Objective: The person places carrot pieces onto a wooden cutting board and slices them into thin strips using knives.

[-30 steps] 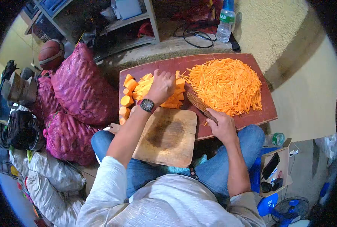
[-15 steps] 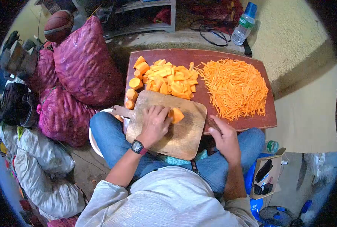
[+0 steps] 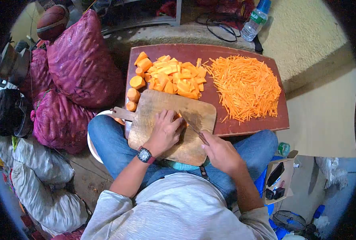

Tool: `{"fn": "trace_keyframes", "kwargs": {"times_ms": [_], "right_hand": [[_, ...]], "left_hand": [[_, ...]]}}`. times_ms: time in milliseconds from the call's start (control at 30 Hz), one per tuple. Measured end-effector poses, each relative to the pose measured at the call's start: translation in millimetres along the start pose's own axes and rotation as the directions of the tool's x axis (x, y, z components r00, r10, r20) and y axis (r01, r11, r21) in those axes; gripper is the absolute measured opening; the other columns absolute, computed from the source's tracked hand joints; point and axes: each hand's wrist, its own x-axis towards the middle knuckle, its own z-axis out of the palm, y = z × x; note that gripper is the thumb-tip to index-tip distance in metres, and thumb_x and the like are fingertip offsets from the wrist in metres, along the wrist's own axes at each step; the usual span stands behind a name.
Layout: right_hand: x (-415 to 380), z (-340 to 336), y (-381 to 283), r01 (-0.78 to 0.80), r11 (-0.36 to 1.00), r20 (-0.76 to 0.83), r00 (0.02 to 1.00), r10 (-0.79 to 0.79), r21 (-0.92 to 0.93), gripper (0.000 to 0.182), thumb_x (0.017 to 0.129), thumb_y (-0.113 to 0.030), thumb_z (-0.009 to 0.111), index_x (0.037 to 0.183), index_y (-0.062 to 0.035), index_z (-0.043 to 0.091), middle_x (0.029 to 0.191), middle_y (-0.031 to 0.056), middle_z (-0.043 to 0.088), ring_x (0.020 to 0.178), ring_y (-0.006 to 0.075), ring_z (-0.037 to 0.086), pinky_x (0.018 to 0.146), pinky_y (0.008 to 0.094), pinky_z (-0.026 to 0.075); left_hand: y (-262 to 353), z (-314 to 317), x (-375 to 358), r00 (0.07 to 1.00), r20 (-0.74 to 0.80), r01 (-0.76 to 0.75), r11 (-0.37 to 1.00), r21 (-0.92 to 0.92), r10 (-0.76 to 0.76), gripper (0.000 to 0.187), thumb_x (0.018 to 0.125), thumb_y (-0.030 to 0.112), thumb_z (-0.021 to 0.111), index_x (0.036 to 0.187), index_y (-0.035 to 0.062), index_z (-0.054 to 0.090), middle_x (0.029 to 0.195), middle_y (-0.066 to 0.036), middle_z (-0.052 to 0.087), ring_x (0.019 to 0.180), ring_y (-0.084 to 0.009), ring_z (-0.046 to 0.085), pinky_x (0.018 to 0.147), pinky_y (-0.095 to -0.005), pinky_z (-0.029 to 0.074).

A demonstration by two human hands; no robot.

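Observation:
My left hand (image 3: 165,132) is closed over a piece of carrot (image 3: 181,120) on the wooden cutting board (image 3: 154,108), and the fingers cover most of the piece. In my right hand (image 3: 221,151) is a knife (image 3: 195,129), gripped by its handle, with the blade reaching over the board to the carrot piece. The board lies at the near edge of a red-brown table (image 3: 226,129), its handle pointing left. Beyond it sits a pile of carrot slices (image 3: 177,78), with thicker carrot chunks (image 3: 137,82) at its left. Thin carrot strips (image 3: 246,88) form a large heap on the right.
Purple mesh sacks (image 3: 80,60) and white sacks (image 3: 46,188) stand at the left, with a basketball (image 3: 52,22) on top. A water bottle (image 3: 255,24) and black cable lie behind the table. A cardboard box (image 3: 280,180) is at the right, beside a wall.
My right hand has moved left from the table's edge, bringing the knife over the board to the carrot piece. My left hand stays on the piece. The whole view has shifted slightly.

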Motion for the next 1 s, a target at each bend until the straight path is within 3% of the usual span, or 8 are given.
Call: {"fn": "trace_keyframes", "kwargs": {"times_ms": [100,267,467,600,800,1000], "right_hand": [[-9,1,-3,-0.071,0.996,0.052,0.996,0.069,0.054,0.041,0.106,-0.014,0.064,0.144,0.0001,0.053,0.128,0.0316,0.069,0.121,0.0506,0.067,0.099,0.0538,0.056],[-12,11,-2,0.005,0.993,-0.033,0.999,-0.001,0.116,0.042,0.106,-0.013,0.065,0.145,-0.0019,0.052,0.127,0.0305,0.069,0.121,0.0510,0.067,0.097,0.0548,0.056],[-15,5,-9,-0.039,0.996,0.024,0.999,0.037,0.079,0.044,0.105,-0.013,0.064,0.146,-0.0039,0.051,0.125,0.0305,0.070,0.115,0.0520,0.068,0.091,0.0575,0.057],[-2,10,-16,-0.097,0.993,0.049,0.994,0.094,0.067,0.043,0.105,-0.014,0.064,0.146,-0.0050,0.052,0.122,0.0308,0.071,0.112,0.0525,0.069,0.090,0.0584,0.057],[9,13,-14,-0.017,0.998,-0.010,1.000,0.018,0.059,0.044,0.105,-0.013,0.064,0.146,-0.0026,0.052,0.118,0.0316,0.072,0.109,0.0530,0.069,0.089,0.0585,0.057],[0,12,-21,-0.091,0.994,0.027,0.996,0.089,0.068,0.045,0.105,-0.014,0.064,0.145,0.0007,0.051,0.117,0.0333,0.071,0.110,0.0526,0.070,0.090,0.0587,0.057]], "left_hand": [[-1,0,-4,0.998,0.043,-0.035,0.999,-0.006,0.036,0.052,0.069,0.003,0.078,0.121,0.0017,0.074,0.119,-0.019,0.062,0.117,-0.0390,0.056,0.101,-0.0506,0.045],[6,-6,-2,0.994,0.080,-0.082,0.994,0.070,0.076,0.047,0.071,0.007,0.077,0.118,0.0014,0.075,0.118,-0.015,0.061,0.114,-0.0360,0.056,0.099,-0.0494,0.044],[2,2,-4,0.985,0.081,-0.161,0.977,0.143,0.150,0.042,0.074,0.013,0.078,0.114,0.0011,0.077,0.116,-0.012,0.063,0.115,-0.0348,0.056,0.100,-0.0492,0.045],[2,3,-3,0.988,0.101,-0.125,0.985,0.119,0.114,0.041,0.075,0.014,0.078,0.113,0.0014,0.078,0.115,-0.011,0.065,0.114,-0.0337,0.057,0.099,-0.0488,0.045],[3,1,-1,0.988,0.067,-0.144,0.982,0.121,0.136,0.038,0.078,0.014,0.074,0.114,0.0025,0.079,0.113,-0.010,0.066,0.113,-0.0325,0.057,0.099,-0.0480,0.044],[5,4,-3,0.990,0.030,-0.143,0.980,0.137,0.140,0.033,0.083,0.014,0.068,0.113,0.0031,0.079,0.117,-0.010,0.067,0.112,-0.0322,0.057,0.100,-0.0482,0.043]]}}
